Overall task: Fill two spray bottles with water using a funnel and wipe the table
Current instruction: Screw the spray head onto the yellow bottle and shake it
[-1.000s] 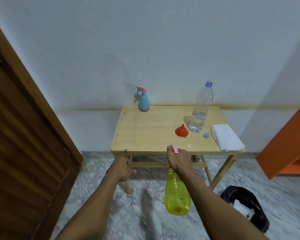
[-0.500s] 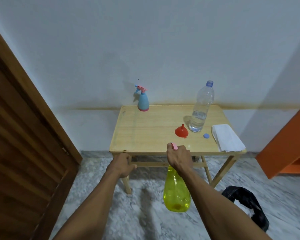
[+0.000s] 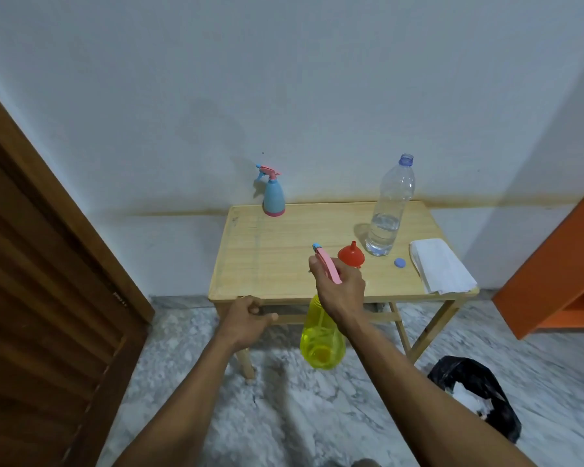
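A small desk (image 3: 270, 264) of pale, grained wood is standing against a flat white wall, on slim wooden legs over a mottled grey-and-white stone floor (image 3: 317, 416). At its far left corner a rounded, cone-shaped blue spray bottle (image 3: 273, 198) with a pink trigger head is standing upright. Toward the far right a tall, ribbed water bottle (image 3: 390, 210) of clear plastic is standing uncapped, water sitting only in its lower part. Its small round blue cap (image 3: 400, 262) is lying just beside it on the near side, and a red plastic funnel (image 3: 350, 255) is resting mouth-down, spout pointing up, near the bottle's left. A folded white cloth (image 3: 440, 266) is lying at the right edge, slightly overhanging the near corner.

The right hand (image 3: 343, 291) is reaching forward with the arm extended, fingers wrapping tightly around the neck of a translucent yellow spray bottle (image 3: 321, 338). The bottle's bulbous body is hanging below the hand in front of the desk's near edge, and its pink trigger head is sticking up above the knuckles. The left hand (image 3: 246, 320) is hovering just below the near edge, fingers curling loosely inward and holding nothing. A crumpled black plastic bag (image 3: 476, 396) is lying on the floor at the near right.
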`<state>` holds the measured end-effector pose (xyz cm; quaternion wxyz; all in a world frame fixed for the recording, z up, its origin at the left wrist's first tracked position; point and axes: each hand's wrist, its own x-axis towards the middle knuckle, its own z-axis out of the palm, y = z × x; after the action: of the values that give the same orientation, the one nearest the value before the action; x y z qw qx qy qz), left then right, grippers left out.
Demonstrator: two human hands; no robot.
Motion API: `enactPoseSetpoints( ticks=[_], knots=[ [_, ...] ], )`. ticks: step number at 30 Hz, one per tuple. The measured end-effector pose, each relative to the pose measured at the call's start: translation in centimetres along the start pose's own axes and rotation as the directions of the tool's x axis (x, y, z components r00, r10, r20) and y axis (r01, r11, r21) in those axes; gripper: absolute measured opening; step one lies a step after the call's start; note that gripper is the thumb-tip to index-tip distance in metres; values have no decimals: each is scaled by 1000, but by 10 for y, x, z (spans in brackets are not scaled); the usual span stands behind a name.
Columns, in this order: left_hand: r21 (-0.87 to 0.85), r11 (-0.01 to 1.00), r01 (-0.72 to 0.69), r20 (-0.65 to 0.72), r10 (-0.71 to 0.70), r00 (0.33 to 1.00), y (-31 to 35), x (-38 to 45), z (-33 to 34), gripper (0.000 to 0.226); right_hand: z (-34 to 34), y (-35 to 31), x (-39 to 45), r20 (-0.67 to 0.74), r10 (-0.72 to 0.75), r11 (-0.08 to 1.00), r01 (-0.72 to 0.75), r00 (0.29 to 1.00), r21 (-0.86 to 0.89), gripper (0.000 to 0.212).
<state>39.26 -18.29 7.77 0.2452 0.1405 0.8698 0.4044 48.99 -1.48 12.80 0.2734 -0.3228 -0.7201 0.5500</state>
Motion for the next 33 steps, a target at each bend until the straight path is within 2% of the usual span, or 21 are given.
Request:
enactPoseSetpoints(
  ticks=[3,6,8,14,22,25,28,33],
  knots=[
    [-153,986,-65,100,81,992,16,7,15,58,-4,-11,12,8,-15,991,14,1000,133,32],
    [-136,979,-152,194,177,965,36,23,28,83,-7,-19,30,11,-25,977,22,1000,211,21],
    [-135,968,-211,210,236,949,48,39,36,91,-10,-23,45,45,-34,966,21,998,257,15],
    [-194,924,-330,193,366,910,67,90,61,79,-13,-21,95,156,-94,950,42,983,309,8],
    [-310,916,-257,178,321,930,91,166,82,73,-4,-4,179,254,-36,969,-28,966,245,10],
    [-324,921,-216,125,269,955,97,198,92,71,4,8,210,191,12,993,-34,982,111,22],
    [-319,919,-232,47,260,965,108,220,96,70,13,23,232,112,-1,1000,4,994,-31,35],
    [-234,946,-223,-74,211,975,121,258,91,81,34,35,274,44,-64,997,66,997,-49,30]
  ],
)
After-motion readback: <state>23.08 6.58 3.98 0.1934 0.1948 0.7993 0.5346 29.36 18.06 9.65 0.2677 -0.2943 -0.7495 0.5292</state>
